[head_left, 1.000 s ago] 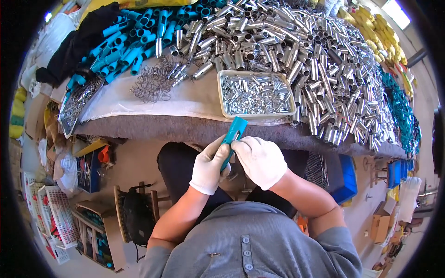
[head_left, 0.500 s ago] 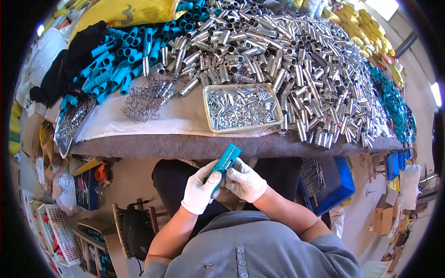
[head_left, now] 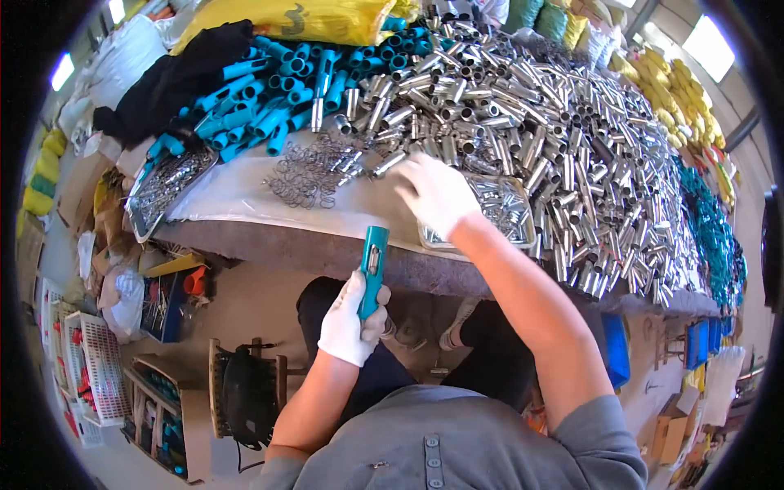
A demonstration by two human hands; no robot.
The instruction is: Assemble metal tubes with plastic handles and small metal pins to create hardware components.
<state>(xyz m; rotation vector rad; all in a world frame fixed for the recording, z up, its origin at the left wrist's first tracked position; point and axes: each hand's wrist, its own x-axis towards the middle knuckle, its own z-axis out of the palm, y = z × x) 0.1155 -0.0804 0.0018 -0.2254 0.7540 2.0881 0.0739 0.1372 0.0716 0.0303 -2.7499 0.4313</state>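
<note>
My gloved left hand [head_left: 349, 325] is wrapped round a teal plastic tube handle [head_left: 374, 257], held upright in front of the table edge. A slot in its side shows a metal part inside. My gloved right hand [head_left: 443, 194] is stretched over the table with thumb and fingers apart. Its fingertips are at a short shiny metal tube [head_left: 389, 164]; whether they touch it I cannot tell. Beneath that hand and wrist stands a shallow tray [head_left: 532, 231] of small metal parts, partly hidden. Thin wire springs [head_left: 300, 175] lie in a loose tangle left of the hand.
A large heap of metal tubes [head_left: 572, 155] covers the table's middle and right. Teal tubes [head_left: 265, 110] are piled at the back left, beside a black cloth [head_left: 175, 82] and a yellow sack [head_left: 286, 24]. A tray of small parts [head_left: 167, 184] sits at the left corner.
My right hand has let go of the teal tube and reached forward over the tray. My left hand keeps the tube, now more upright. The whole view has shifted slightly.
</note>
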